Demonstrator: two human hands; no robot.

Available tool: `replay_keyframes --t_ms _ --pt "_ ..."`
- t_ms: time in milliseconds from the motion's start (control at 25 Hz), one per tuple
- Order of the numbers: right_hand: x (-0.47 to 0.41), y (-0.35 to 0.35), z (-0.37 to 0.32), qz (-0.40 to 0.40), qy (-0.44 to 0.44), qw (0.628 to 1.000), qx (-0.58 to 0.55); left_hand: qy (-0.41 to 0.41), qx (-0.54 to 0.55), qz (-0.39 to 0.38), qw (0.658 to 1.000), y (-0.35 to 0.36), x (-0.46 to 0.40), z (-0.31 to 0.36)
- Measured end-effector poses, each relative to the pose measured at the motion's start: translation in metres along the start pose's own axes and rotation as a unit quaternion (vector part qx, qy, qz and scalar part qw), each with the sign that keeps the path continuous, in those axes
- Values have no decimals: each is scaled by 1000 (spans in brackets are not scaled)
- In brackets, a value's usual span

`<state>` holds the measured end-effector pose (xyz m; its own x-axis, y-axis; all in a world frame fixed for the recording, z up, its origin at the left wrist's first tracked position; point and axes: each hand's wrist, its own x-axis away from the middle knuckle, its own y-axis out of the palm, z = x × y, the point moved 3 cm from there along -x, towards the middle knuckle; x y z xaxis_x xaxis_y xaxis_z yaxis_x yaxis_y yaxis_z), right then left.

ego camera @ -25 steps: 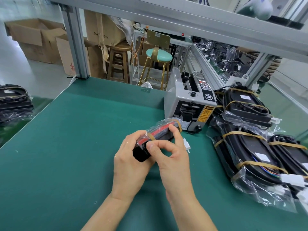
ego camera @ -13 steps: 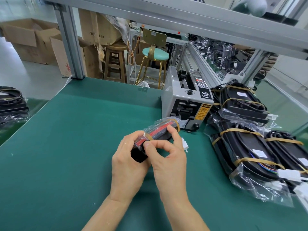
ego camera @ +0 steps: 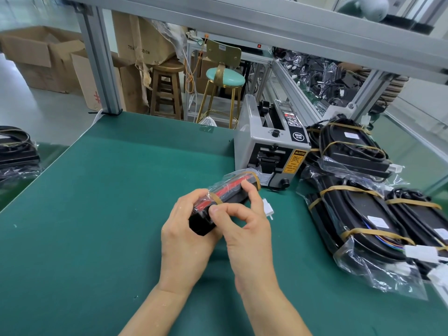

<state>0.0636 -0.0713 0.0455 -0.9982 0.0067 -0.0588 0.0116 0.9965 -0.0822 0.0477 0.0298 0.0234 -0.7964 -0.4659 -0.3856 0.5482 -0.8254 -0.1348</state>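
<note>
A black part with a red strip [ego camera: 228, 192], wrapped in a clear plastic bag and bound by tan rubber bands, is held above the green table [ego camera: 97, 214]. My left hand [ego camera: 186, 238] grips its near end from below. My right hand [ego camera: 244, 229] holds it from the right, thumb pressed near the front rubber band and index finger curled over the top. A white connector [ego camera: 268, 207] sticks out just right of my right hand.
A grey tape dispenser machine [ego camera: 269, 144] stands right behind the part. Several bagged black parts with rubber bands [ego camera: 358, 214] lie in a pile at the right. Another bagged stack [ego camera: 14, 151] sits at the far left. Stools and cardboard boxes stand beyond the table.
Both hands keep their hold on the bagged part with almost no shift. The view has drifted slightly.
</note>
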Motion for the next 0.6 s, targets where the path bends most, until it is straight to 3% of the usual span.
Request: replay_keyframes --t_ms 600 --pt "-1 1 0 3 -13 1000 27 -1 -4 5 1000 -1 0 1"
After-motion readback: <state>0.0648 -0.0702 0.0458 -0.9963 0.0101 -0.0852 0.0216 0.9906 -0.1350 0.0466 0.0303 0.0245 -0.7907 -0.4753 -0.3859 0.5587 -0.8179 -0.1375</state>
